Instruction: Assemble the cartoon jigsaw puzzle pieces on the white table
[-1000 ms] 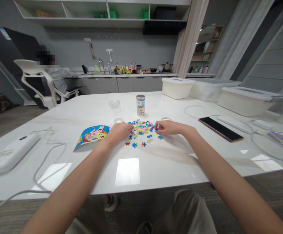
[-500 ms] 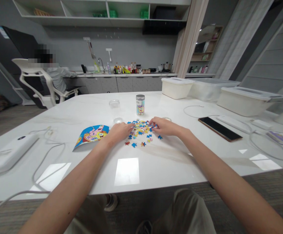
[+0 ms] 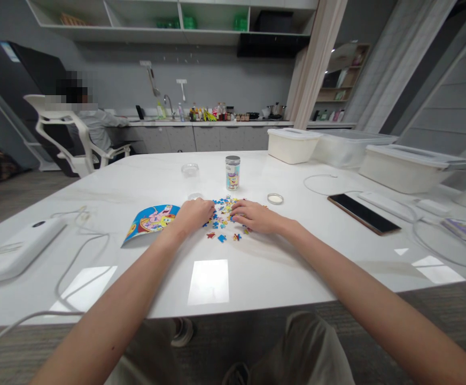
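Puzzle pieces (image 3: 222,206) lie scattered on the table (image 3: 257,267) between both hands; right hand (image 3: 256,217) now rests further left, fingers flat on them; left hand (image 3: 195,212) stays curled beside, grip unclear

Jar (image 3: 232,172) standing mid-table (image 3: 233,267); puzzle pieces (image 3: 222,214) lying just in front of it. Left hand (image 3: 195,212) and right hand (image 3: 253,216) resting on that pile, front-left and front-right of the jar. Picture sheet (image 3: 153,220) lying further front-left, lid (image 3: 275,199) sitting right, phone (image 3: 363,213) lying well right.
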Demonstrator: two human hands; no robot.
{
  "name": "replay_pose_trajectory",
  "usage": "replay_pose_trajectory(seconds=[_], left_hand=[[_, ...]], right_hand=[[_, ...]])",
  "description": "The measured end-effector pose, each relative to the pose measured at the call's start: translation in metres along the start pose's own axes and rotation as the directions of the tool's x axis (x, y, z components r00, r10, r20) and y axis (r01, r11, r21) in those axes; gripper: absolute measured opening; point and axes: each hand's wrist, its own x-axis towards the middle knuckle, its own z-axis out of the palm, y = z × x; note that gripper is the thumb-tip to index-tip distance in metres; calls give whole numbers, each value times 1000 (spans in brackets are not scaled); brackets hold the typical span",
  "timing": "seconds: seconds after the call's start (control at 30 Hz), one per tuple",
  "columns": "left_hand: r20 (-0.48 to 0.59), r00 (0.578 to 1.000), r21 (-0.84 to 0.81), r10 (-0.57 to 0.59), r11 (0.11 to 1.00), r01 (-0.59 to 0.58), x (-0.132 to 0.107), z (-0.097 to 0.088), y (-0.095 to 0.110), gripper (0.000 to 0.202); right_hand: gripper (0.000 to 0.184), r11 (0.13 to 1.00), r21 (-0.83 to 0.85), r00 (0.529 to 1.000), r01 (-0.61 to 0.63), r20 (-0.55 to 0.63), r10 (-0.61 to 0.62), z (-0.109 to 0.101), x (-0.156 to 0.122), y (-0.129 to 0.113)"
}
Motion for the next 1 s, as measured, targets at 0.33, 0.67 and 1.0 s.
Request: replay_pose_trajectory(seconds=[0.33, 0.67, 1.0], left_hand=[[-53, 998, -20, 14, 1000, -16, -1, 4, 2, 36], [-59, 998, -20, 35, 999, -36, -1, 3, 3, 36], [-67, 997, -37, 34, 999, -37, -1, 3, 4, 37]], right_hand=[[25, 998, -49, 998, 47, -27, -49, 6, 0, 7], [27, 994, 45, 995, 104, -11, -104, -3, -4, -3], [30, 993, 60, 994, 103, 18, -104, 1, -6, 3]])
